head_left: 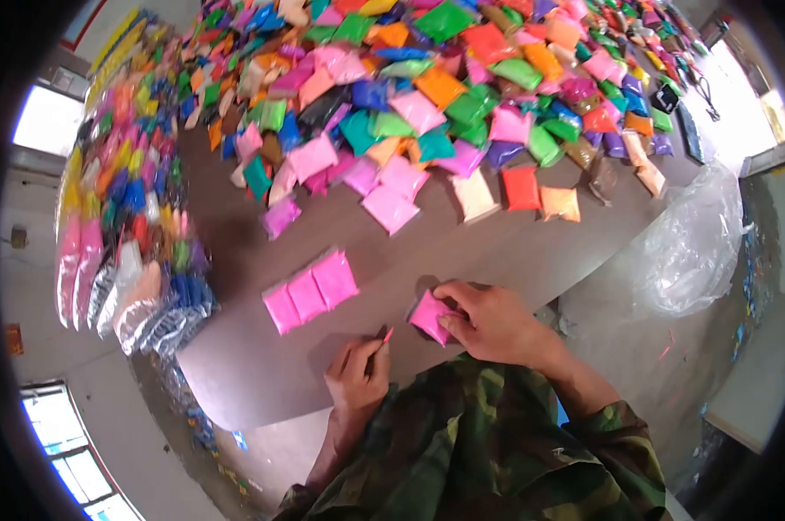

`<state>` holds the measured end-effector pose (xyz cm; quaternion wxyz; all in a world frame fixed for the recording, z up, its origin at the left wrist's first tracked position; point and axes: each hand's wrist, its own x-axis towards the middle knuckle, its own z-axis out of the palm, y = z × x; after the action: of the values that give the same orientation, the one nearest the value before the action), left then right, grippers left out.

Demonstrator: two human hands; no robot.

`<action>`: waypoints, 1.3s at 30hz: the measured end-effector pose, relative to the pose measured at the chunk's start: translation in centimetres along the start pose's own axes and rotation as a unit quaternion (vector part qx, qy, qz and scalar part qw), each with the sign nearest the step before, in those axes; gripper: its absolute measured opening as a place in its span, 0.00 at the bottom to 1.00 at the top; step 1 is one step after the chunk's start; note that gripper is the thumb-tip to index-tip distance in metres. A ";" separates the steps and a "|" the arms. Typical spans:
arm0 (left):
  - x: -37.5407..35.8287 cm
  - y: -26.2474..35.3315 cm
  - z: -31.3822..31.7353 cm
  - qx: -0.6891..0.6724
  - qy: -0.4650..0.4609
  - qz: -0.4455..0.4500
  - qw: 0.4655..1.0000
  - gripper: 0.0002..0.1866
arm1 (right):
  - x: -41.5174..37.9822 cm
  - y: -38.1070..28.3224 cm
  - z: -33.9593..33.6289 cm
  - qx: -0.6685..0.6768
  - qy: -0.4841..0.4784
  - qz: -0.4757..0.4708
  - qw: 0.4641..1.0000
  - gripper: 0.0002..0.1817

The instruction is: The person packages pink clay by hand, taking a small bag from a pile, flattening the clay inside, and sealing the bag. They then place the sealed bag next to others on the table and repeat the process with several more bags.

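Note:
My right hand (497, 323) is closed on a bright pink packet (429, 314), with thumb and fingers pinching its right side near the table's front edge. To the left, my left hand (359, 372) has its fingers curled round a small, thin pink-red piece (388, 334); only its tip sticks out, so its kind is not clear. Ahead of that hand, a row of pink packets (309, 293) lies side by side on the brown table (236, 365), apart from both hands.
A large heap of small coloured packets (445, 91) covers the far side of the table. Clear bags full of packets (132, 208) are stacked along the left edge. A crumpled clear plastic bag (692, 239) hangs at the right edge. Scraps lie on the floor.

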<state>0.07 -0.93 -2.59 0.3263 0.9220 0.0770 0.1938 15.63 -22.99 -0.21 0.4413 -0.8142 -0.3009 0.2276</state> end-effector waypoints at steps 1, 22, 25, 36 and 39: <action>0.1 0.3 0.3 -0.021 0.001 0.000 1.000 0.06 | -0.6 -0.2 0.3 -0.005 0.000 0.015 1.000 0.16; 2.5 2.1 2.5 -0.079 -0.080 -0.030 0.993 0.05 | -3.2 0.1 4.6 -0.224 0.205 -0.181 0.935 0.25; 2.9 2.4 2.5 -0.093 -0.067 -0.061 0.992 0.05 | -3.1 -0.2 4.8 -0.222 0.207 -0.173 0.937 0.24; 4.3 2.6 1.9 -0.066 -0.062 -0.059 0.994 0.04 | -4.2 -0.9 5.4 -0.234 0.250 -0.169 0.924 0.22; 4.9 3.9 1.8 -0.058 -0.089 -0.004 0.994 0.04 | -4.0 -1.0 5.2 -0.229 0.247 -0.171 0.926 0.21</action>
<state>5.35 -3.68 0.11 0.3858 0.9147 0.0401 0.1139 9.13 -22.29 -1.58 0.3358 -0.8595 -0.3610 -0.1347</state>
